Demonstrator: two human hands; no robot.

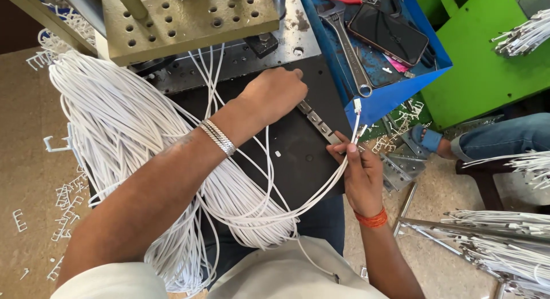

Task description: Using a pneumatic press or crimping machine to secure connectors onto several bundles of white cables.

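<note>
A big bundle of white cables point(114, 121) lies left on the black bench point(298, 144). My left hand point(274, 93) presses closed on the metal fixture strip point(318, 122). My right hand point(362, 173) pinches a cable end point(357, 107). Next, I think it needs careful seating in the strip.

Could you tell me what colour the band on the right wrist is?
Orange; the band shows best in the head view.

One head-worn camera, looking steeply down over the person's arms. It sits close above the black plate point(298, 144) on the lap
</note>
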